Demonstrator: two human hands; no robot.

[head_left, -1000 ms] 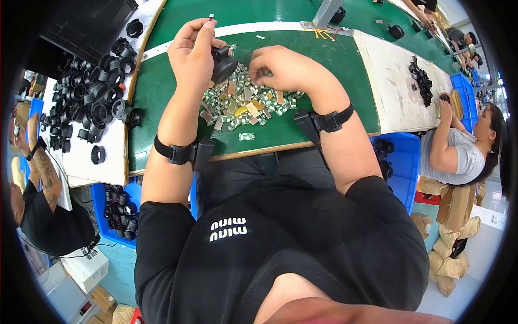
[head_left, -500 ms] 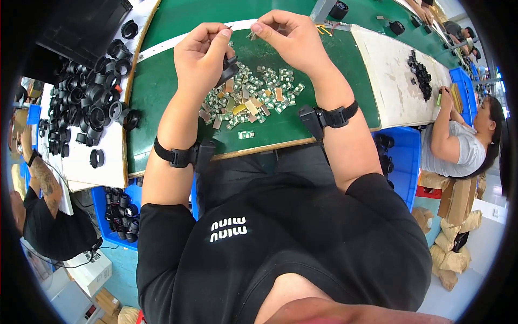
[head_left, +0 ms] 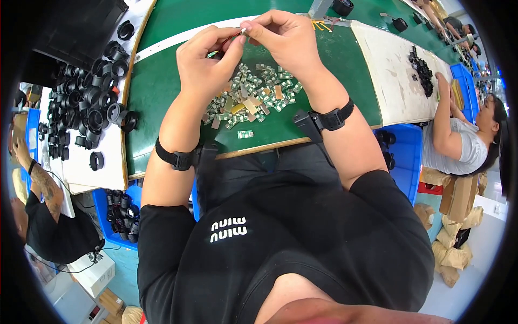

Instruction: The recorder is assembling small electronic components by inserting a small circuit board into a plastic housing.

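Small white connector (head_left: 244, 31): pinched by the right hand (head_left: 288, 42), located immediately right of the left hand (head_left: 206, 60), by which a dark-red wire (head_left: 234, 36) is pinched; long axis cannot be told. Circuit-board pile (head_left: 251, 93): spread nearer the body, on green counter (head_left: 334, 89).

The left hand (head_left: 211, 58) and the right hand (head_left: 287, 42) are raised over a green-surfaced worktable (head_left: 162, 102), fingertips together at a small white part (head_left: 244, 31). A thin dark-red wire (head_left: 232, 37) runs between the left fingers. Below the hands lies a loose pile of small green circuit boards (head_left: 252, 92); one separate green rectangular circuit board (head_left: 245, 134) lies near the table's front edge. Left: black ring-shaped plastic housings (head_left: 89, 105) on a white tabletop (head_left: 110, 167). Right: a blue plastic bin (head_left: 413, 162).
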